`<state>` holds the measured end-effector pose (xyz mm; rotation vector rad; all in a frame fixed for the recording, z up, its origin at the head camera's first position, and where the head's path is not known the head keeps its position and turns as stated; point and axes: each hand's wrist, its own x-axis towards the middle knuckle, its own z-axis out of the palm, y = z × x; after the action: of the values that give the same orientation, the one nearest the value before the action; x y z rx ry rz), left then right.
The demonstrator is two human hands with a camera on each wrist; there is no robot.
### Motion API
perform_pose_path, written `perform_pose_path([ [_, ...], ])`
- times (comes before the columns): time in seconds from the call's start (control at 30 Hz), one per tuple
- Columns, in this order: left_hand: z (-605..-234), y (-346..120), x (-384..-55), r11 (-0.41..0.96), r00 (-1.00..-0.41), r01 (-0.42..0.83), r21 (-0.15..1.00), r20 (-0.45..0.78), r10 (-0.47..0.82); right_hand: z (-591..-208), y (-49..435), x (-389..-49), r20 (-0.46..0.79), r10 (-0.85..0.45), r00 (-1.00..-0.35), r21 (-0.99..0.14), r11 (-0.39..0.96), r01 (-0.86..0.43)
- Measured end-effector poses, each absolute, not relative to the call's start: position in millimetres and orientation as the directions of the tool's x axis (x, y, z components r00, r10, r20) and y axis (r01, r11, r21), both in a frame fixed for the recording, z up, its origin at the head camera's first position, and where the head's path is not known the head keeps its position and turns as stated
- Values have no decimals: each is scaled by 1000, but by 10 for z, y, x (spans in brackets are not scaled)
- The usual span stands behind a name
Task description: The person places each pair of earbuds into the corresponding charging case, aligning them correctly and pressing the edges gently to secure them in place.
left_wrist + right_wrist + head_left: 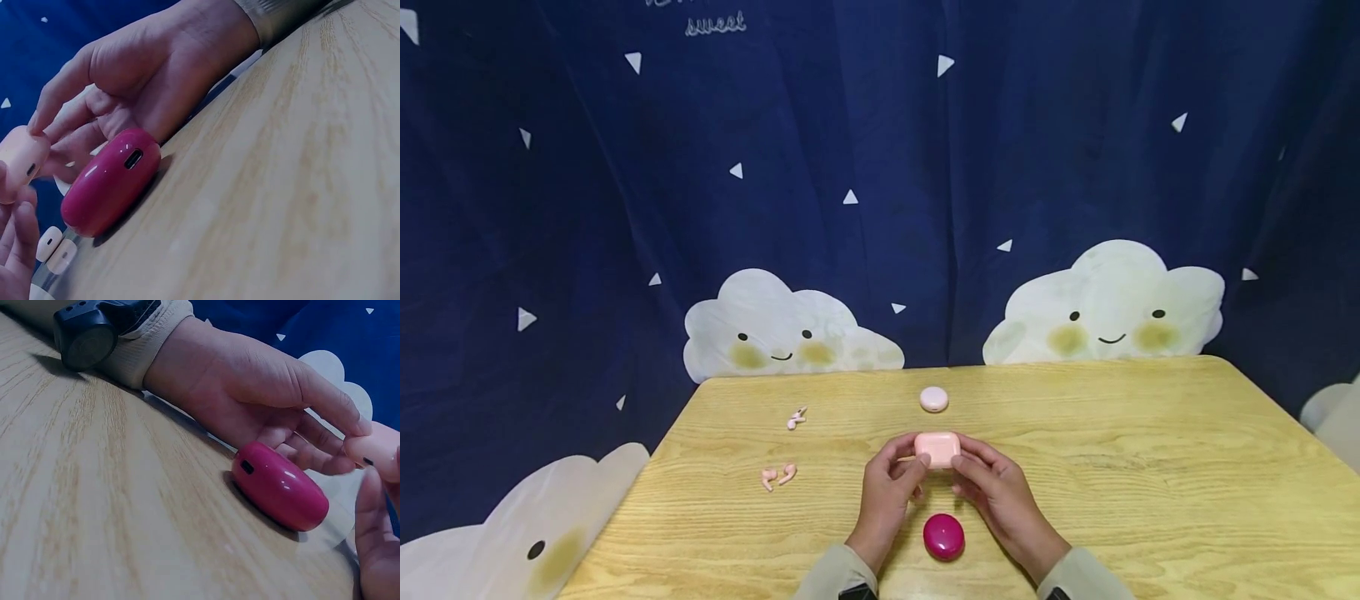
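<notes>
A pink earbud case [937, 448] is held up over the middle of the table by both hands. My left hand [883, 500] pinches its left end, thumb on the near face. At the opposite end, my right hand [1003, 500] grips it the same way. The case looks closed, and a small dark port shows on it in the left wrist view. Between my forearms, a glossy magenta round case [943, 536] lies on the table. Its own dark port shows in both wrist views.
Beyond my hands sits a pale pink round case [934, 398]. Toward the left of the wooden table [1150, 467] lie a pair of pink earbuds [787, 473] and, farther back, paler earbuds [796, 418]. A dark blue curtain [865, 125] with clouds hangs behind the table.
</notes>
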<state>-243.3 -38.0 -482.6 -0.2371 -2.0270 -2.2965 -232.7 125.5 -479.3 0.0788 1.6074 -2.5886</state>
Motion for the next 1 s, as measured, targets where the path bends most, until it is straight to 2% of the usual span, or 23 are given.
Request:
perform_pose_path([
  [0.33, -4848, -400, -2457, -169, -982, 153, 974, 169, 84, -4794, 1249, -2325, -33, -151, -988, -888, -449, 98],
  [0.77, -4846, -368, -2437, -211, -987, 118, 970, 138, 82, -4780, 1259, -2294, -96, -84, -992, -898, -422, 122],
  [1.0, -4831, -364, -2418, -236, -990, 96, 967, 118, 82, -4779, 1261, -2285, -102, -91, -991, -902, -411, 131],
])
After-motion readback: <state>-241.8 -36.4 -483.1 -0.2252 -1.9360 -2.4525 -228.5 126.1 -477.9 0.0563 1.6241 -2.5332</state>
